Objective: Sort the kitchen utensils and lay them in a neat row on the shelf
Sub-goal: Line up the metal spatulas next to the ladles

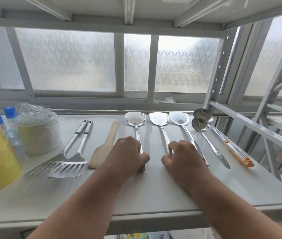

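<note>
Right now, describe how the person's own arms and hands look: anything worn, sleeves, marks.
Both forearms are bare as far as the frame shows; no sleeve is visible. The left hand and right hand wear no gloves. No watch or bracelet shows on either wrist, and no ring can be made out. No markings are visible.

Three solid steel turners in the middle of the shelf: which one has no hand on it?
The rightmost steel turner. The left hand grips the leftmost turner, the right hand pinches the middle turner; the rightmost one's handle passes behind the right hand, ungripped.
</note>
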`<state>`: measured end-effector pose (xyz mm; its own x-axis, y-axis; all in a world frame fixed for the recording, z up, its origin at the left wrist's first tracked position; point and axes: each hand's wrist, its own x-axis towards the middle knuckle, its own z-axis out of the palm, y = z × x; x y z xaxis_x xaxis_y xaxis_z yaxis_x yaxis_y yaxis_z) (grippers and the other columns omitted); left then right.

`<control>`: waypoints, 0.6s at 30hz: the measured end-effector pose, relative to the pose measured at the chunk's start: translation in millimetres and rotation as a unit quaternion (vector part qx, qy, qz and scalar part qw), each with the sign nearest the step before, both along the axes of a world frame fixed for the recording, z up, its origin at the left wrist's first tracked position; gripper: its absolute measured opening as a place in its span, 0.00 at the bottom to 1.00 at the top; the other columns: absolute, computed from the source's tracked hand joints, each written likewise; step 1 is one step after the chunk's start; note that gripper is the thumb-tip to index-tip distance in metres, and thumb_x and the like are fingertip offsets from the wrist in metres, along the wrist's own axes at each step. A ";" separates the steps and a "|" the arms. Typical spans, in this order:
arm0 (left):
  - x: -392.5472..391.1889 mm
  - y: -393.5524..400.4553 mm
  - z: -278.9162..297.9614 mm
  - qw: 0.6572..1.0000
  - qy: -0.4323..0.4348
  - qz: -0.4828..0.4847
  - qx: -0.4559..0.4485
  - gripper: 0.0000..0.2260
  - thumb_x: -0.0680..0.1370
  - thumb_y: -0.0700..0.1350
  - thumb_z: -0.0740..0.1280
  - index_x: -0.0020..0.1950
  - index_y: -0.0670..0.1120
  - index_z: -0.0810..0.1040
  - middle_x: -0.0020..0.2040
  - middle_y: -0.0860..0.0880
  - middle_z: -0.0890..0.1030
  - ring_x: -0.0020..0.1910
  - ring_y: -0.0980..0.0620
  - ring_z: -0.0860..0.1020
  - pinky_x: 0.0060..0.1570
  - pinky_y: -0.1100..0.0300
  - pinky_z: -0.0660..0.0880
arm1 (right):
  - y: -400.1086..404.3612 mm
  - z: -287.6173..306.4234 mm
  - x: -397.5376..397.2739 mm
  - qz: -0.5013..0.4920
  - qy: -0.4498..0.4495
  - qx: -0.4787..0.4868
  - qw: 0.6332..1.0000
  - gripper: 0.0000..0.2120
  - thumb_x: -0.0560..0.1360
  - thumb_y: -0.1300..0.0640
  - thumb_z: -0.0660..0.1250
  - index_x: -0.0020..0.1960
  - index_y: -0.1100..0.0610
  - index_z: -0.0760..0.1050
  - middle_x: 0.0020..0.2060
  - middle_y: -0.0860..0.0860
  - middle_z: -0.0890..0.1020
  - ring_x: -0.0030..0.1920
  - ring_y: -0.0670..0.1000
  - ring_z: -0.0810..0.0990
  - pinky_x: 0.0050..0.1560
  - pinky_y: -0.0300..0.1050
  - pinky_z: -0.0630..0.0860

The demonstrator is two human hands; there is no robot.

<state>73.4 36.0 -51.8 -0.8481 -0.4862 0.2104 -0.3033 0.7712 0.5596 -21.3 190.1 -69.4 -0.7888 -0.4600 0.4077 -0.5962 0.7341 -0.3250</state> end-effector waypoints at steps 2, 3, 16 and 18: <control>-1.5 0.3 0.2 1.000 -0.008 -0.004 -0.003 0.11 0.72 0.48 0.69 0.32 0.45 0.76 0.34 0.48 0.86 0.38 0.47 0.84 0.33 0.57 0.79 | -0.1 -0.4 -0.2 -0.001 -0.001 0.001 1.000 0.07 0.74 0.53 0.64 0.42 0.56 0.72 0.40 0.52 0.71 0.42 0.56 0.71 0.43 0.47 0.74; -1.7 0.9 0.6 1.000 -0.009 -0.004 -0.010 0.11 0.73 0.48 0.69 0.33 0.45 0.75 0.35 0.47 0.85 0.38 0.47 0.83 0.30 0.58 0.74 | -0.2 -0.5 -0.2 -0.001 -0.001 0.000 1.000 0.07 0.74 0.53 0.64 0.42 0.56 0.72 0.39 0.52 0.71 0.42 0.55 0.71 0.44 0.47 0.74; 0.5 1.2 -0.2 1.000 -0.018 -0.012 -0.014 0.11 0.72 0.49 0.68 0.33 0.44 0.75 0.35 0.46 0.85 0.37 0.47 0.85 0.37 0.53 0.82 | 0.9 -1.5 -1.4 0.002 0.008 0.010 1.000 0.08 0.74 0.53 0.65 0.43 0.58 0.75 0.39 0.52 0.71 0.42 0.55 0.70 0.42 0.44 0.68; 0.0 2.7 1.5 1.000 -0.024 -0.009 -0.011 0.11 0.72 0.49 0.68 0.33 0.44 0.75 0.35 0.47 0.86 0.38 0.47 0.85 0.33 0.56 0.79 | 0.5 -1.7 -1.3 0.002 -0.001 0.003 1.000 0.07 0.74 0.53 0.65 0.42 0.57 0.74 0.39 0.51 0.71 0.41 0.55 0.71 0.43 0.46 0.72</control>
